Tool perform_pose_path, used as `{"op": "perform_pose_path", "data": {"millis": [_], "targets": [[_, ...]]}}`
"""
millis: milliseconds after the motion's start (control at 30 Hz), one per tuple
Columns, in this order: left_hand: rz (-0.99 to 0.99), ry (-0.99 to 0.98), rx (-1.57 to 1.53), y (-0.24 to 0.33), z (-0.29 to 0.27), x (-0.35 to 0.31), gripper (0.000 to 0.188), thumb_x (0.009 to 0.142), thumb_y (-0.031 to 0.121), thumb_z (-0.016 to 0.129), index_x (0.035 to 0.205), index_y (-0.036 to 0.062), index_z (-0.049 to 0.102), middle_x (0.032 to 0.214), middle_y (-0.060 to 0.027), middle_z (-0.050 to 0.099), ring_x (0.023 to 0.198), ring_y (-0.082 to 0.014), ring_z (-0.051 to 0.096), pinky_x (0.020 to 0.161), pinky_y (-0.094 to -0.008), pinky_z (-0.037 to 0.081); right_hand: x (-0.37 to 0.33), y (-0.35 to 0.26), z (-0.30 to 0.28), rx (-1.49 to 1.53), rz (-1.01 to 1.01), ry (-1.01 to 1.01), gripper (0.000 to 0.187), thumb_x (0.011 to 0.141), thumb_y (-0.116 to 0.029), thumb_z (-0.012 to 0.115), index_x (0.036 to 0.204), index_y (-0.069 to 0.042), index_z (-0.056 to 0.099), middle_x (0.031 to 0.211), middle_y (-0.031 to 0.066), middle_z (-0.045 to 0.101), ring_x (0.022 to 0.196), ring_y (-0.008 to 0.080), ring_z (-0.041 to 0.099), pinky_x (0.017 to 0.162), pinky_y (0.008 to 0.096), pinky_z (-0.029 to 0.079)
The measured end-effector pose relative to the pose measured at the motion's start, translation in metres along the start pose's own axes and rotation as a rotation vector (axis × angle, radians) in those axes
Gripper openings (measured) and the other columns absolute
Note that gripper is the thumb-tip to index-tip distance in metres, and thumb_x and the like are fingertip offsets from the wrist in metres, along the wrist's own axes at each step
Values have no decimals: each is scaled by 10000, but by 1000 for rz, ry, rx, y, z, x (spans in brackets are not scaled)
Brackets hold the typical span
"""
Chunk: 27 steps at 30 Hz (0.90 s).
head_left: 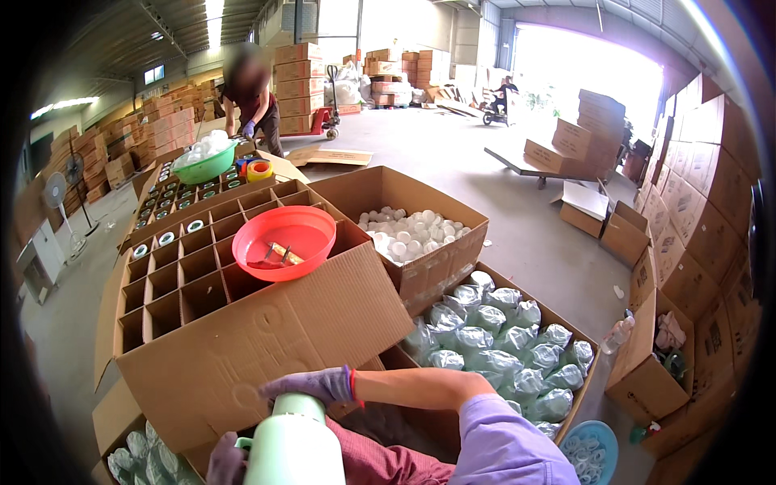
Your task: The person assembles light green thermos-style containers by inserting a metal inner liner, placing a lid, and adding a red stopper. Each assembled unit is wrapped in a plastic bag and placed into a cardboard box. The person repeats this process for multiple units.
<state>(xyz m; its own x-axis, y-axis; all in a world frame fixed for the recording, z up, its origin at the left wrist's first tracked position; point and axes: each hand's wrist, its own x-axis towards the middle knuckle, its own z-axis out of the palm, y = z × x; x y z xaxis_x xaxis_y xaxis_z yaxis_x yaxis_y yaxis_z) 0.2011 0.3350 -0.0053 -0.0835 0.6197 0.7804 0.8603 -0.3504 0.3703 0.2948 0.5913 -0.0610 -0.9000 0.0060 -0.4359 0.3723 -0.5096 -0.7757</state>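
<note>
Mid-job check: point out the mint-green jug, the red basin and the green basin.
Mint-green jug (297,451): head view, side of its body.
Red basin (301,229): head view, bare inside.
Green basin (206,170): head view, outer wall.

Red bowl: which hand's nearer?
Right. The right hand is at the top of the green flask, on the wearer's side of the red bowl; the left hand is farther off, lower left, beside the flask's handle.
</note>
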Motion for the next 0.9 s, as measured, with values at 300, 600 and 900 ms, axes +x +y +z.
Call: {"op": "perform_pose_path", "data": {"millis": [300,600,900], "targets": [[-172,-383,165,-18,46,-126,480,912,205,636,1307,-50,542,1297,-260,569,1185,-466,550,1011,-488,462,27,-24,37,-996,-461,-260,465,932,-460,554,1002,-13,662,951,89,671,888,191,627,806,343,505],[-822,-522,-358,51,-18,-192,719,856,186,701,1478,32,374,1274,-218,543,1096,-384,585,950,-394,490,22,33,62,-1176,-530,-411,421,873,-313,650,1196,-45,620,1194,177,607,1132,340,574,983,406,459],[-1217,519,-89,-20,-73,-250,380,986,144,547,1336,-2,527,1177,-114,654,1100,-201,617,958,-311,474,34,9,91,-1018,-344,-73,290,864,-92,604,1129,20,639,1073,158,656,1010,258,641,903,339,497]]}}
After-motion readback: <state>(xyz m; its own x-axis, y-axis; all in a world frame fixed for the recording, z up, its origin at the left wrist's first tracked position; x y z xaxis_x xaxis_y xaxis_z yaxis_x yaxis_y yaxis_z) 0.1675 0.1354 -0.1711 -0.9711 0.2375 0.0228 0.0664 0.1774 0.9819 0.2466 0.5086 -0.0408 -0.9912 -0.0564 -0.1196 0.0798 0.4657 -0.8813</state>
